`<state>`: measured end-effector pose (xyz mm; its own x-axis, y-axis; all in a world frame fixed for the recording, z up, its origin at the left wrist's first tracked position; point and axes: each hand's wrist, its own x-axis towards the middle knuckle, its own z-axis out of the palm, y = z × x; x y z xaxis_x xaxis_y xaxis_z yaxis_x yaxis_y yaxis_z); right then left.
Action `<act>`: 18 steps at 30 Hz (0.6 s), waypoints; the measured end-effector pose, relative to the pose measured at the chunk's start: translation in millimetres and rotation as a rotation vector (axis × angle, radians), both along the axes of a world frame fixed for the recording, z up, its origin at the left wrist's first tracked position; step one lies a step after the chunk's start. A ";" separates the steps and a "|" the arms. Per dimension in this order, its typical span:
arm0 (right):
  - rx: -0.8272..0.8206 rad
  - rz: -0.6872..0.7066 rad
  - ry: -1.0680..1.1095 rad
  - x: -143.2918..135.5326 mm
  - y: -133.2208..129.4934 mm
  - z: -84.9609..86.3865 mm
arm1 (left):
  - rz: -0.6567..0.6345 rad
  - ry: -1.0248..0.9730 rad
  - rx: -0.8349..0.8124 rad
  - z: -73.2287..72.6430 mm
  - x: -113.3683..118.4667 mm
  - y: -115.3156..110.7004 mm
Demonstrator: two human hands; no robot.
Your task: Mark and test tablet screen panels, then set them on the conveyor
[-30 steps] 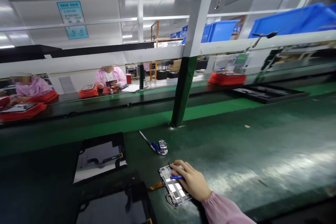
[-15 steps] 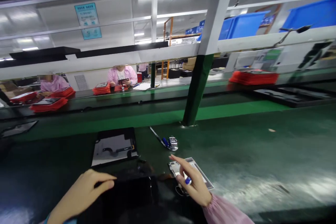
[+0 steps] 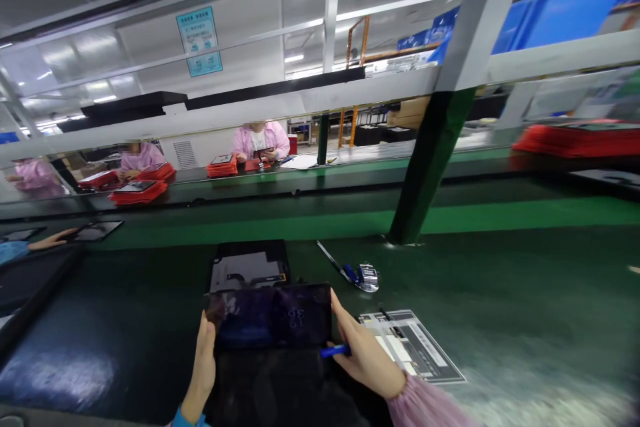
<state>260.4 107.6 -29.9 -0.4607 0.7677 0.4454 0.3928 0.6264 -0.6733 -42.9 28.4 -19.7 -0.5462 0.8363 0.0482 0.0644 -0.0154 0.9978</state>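
Between my hands a dark tablet screen (image 3: 270, 321) is raised and tilted, with faint upside-down digits lit on it. My left hand (image 3: 201, 360) grips its left edge, thumb against the side. On the right edge, my right hand (image 3: 370, 355) holds it too, and a blue pen-like tool (image 3: 334, 350) sticks out from those fingers. A thin panel with exposed circuit parts (image 3: 430, 350) lies under and beside my right hand. Just behind the screen is a black-framed grey panel (image 3: 250, 268), partly covered. The black area below the screen is too dark to make out.
A silver tally counter (image 3: 369, 275) and a slim tool (image 3: 333, 260) lie behind my right hand. A green-based post (image 3: 430, 167) rises from the bench. At left, a co-worker's hand (image 3: 57, 239) touches a flat panel (image 3: 99, 231). Red stacks (image 3: 580, 139) stand across.
Both hands have closed on the dark screen, which is now raised and shows lit digits. The view has swung left, bringing a co-worker's hand into sight.
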 end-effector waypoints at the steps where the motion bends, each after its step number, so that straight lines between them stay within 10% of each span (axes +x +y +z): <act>1: -0.022 0.013 -0.012 3.6 -1.1 2.7 | -0.004 0.007 -0.021 0.8 1.0 -2.5; 10: -0.454 -0.113 0.500 17.9 -36.8 36.0 | -0.172 -0.069 -0.130 88.8 48.1 -29.6; 18: -0.664 -0.344 0.794 29.1 -81.2 55.0 | -0.091 0.107 -0.137 92.3 54.3 -34.1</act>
<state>289.5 26.4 25.1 0.0606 0.9977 -0.0304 -0.2192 -0.0164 -0.9755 11.4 -5.7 72.6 -0.4655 0.8849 -0.0160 0.1743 0.1094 0.9786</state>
